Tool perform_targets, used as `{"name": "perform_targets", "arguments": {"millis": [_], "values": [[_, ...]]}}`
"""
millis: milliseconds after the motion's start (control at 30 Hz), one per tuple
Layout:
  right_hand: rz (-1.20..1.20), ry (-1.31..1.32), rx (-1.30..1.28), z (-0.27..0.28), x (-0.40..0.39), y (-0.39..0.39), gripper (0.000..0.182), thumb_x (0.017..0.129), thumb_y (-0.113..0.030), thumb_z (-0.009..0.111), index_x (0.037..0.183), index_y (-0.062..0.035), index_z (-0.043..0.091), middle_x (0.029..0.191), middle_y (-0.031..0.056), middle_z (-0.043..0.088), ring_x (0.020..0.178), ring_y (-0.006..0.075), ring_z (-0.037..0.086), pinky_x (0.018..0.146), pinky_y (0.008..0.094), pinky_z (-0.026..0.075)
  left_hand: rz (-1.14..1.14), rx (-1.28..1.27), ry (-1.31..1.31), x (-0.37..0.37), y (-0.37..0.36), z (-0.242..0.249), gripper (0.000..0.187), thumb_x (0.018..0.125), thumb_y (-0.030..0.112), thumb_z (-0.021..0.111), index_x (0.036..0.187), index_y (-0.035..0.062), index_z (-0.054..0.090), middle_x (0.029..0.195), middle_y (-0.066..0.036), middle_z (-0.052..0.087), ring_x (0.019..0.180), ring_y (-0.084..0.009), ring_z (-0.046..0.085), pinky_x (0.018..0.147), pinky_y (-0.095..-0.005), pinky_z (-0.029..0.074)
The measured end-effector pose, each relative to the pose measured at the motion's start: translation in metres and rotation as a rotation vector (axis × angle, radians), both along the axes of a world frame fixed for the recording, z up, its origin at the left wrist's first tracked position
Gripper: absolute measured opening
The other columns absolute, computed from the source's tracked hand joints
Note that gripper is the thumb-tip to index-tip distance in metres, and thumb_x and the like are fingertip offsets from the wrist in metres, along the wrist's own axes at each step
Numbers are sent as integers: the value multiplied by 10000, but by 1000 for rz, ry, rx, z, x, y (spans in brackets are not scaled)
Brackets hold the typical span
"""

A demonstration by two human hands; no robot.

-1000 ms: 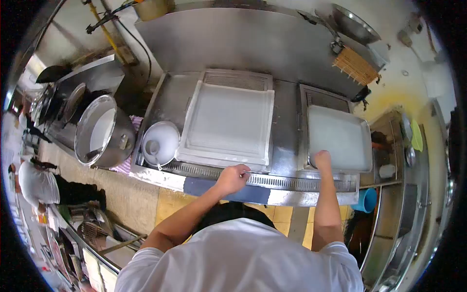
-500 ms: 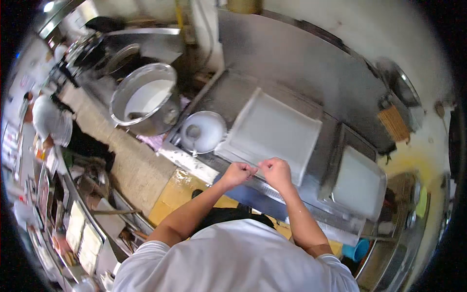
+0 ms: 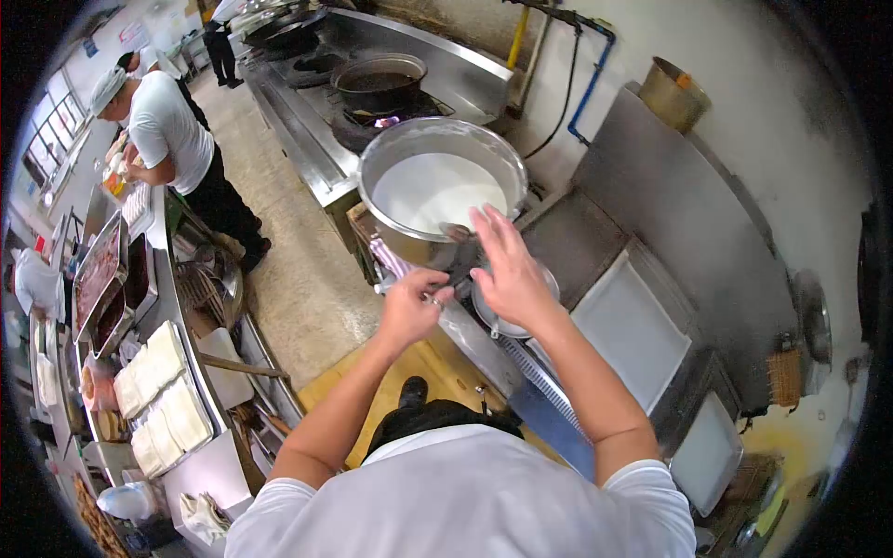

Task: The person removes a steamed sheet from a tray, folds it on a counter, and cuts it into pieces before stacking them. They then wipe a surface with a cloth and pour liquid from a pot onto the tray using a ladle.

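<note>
My left hand [image 3: 414,305] is closed, its thumb and fingers curled together in front of the large pot; a small shiny bit shows at the fingers, and I cannot make out whether anything is held. My right hand [image 3: 512,279] is open, fingers stretched up over the pot's near rim, with nothing in it. The large metal pot [image 3: 379,206] holds white liquid [image 3: 433,186], and a dark ladle-like piece [image 3: 455,232] shows at its near side. Partly hidden behind my right hand is a round bowl [image 3: 494,321].
To the right, a rectangular tray with a smooth white layer [image 3: 633,325] lies on the metal counter, with a second white-filled tray [image 3: 707,456] nearer. A black wok [image 3: 379,84] sits on the stove. A person [image 3: 177,130] stands left by a table with pale slabs [image 3: 158,386].
My view has swung left toward the pot. Both hands have left the front edge of the white tray and moved apart; my right hand has opened.
</note>
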State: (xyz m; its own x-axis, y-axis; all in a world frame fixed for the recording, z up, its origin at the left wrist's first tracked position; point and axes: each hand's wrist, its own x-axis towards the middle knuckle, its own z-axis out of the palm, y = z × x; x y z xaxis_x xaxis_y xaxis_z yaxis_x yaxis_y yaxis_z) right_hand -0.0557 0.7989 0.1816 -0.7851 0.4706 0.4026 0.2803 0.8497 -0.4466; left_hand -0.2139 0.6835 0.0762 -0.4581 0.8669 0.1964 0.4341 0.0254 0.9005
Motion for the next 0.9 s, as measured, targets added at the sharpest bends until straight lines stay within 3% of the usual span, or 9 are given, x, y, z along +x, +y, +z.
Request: {"name": "perform_targets", "arguments": {"millis": [33, 67, 167, 200, 300, 400, 567, 700, 900], "values": [[58, -28, 46, 4, -20, 1, 745, 856, -7, 631, 1549, -70, 363, 1554, 236, 371, 1420, 426, 388, 1166, 453, 373, 36, -6, -40, -18, 1, 11, 277, 832, 108, 794, 1094, 33, 742, 1157, -130, 711, 964, -235, 707, 789, -367, 571], [84, 7, 117, 1, -38, 3, 635, 842, 63, 615, 1448, -93, 505, 1483, 218, 465, 1327, 418, 500, 1103, 465, 444, 62, 51, 25, -33, 1, 23, 246, 856, 113, 768, 1089, 36, 744, 1149, -126, 711, 887, -246, 716, 768, -369, 574], [151, -127, 139, -15, -77, 34, 445, 871, 17, 582, 1307, -67, 575, 1322, 199, 579, 1174, 399, 613, 969, 485, 527, 101, 108, 242, -75, 19, 33, 227, 886, 146, 744, 1091, 49, 747, 1181, -123, 700, 871, -274, 718, 789, -379, 573], [53, -7, 205, -9, -89, 37, 305, 887, -27, 590, 1192, -41, 599, 1146, 207, 645, 1013, 377, 681, 857, 496, 559, 88, 101, 258, -82, 23, 35, 245, 917, 229, 726, 1096, 63, 750, 1227, -122, 681, 886, -292, 716, 818, -391, 570], [-293, -20, 214, 21, -108, 73, 242, 898, -79, 612, 1132, -32, 650, 1043, 226, 699, 947, 391, 709, 807, 488, 574, 64, -39, 365, -103, 41, 16, 277, 931, 298, 715, 1095, 78, 754, 1244, -107, 669, 943, -298, 712, 843, -404, 566], [-510, -458, 319, 65, -104, 80, 160, 886, -127, 646, 995, -34, 719, 899, 206, 740, 858, 393, 736, 748, 472, 592, 43, -64, 361, -106, 46, 14, 306, 935, 351, 706, 1083, 88, 757, 1202, -93, 672, 936, -308, 710, 835, -414, 565], [-304, -803, 431, 8, -84, 80, 133, 840, -123, 666, 876, -58, 777, 867, 182, 757, 818, 327, 762, 714, 435, 615, 53, -32, 342, -106, 49, 7, 285, 920, 360, 726, 1048, 108, 763, 1149, -77, 671, 938, -318, 705, 813, -429, 561], [-201, -966, 340, 26, -81, 55, 161, 850, -106, 643, 915, -62, 784, 870, 173, 761, 828, 322, 765, 722, 416, 620, 68, -51, 275, -105, 49, 7, 263, 909, 356, 741, 1024, 121, 766, 1130, -74, 670, 968, -310, 697, 802, -423, 559], [-133, -1125, 329, 100, -83, 25, 177, 855, -96, 627, 933, -58, 782, 938, 168, 764, 896, 312, 759, 774, 418, 616, 115, 63, 302, -102, 53, 0, 282, 891, 361, 754, 1004, 103, 760, 1111, -61, 660, 919, -319, 692, 765, -433, 558]]}}
